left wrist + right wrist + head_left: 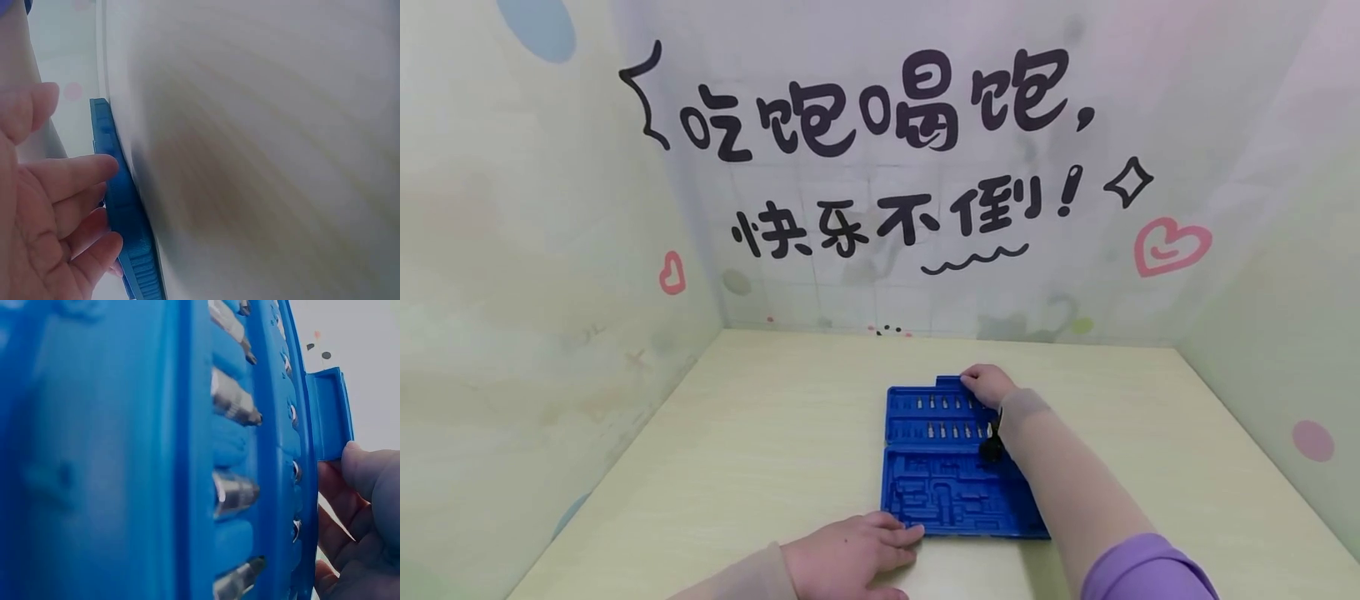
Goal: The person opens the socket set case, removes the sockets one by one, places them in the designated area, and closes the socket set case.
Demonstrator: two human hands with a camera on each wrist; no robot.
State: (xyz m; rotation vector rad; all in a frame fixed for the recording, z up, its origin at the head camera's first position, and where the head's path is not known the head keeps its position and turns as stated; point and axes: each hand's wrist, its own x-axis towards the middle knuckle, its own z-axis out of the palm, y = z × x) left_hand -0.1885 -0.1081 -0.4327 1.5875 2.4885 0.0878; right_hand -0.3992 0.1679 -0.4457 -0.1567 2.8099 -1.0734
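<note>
A blue plastic tool case (955, 492) lies opened out on the table, its moulded tray half nearer me and its lid half farther off. Two rows of metal screwdriver bits (955, 431) sit in the far half. My right hand (988, 385) pinches the far edge at the latch tab (331, 412), thumb on the tab and fingers behind. At the near left corner, my left hand (850, 554) touches the front edge with extended fingers; in the left wrist view these fingers (87, 169) rest against the case's side. My right forearm hides the case's right part.
The pale wooden table (737, 442) meets a printed back wall (880, 300) and side walls at left and right. A black object (991, 450), partly hidden, shows by my right wrist over the case.
</note>
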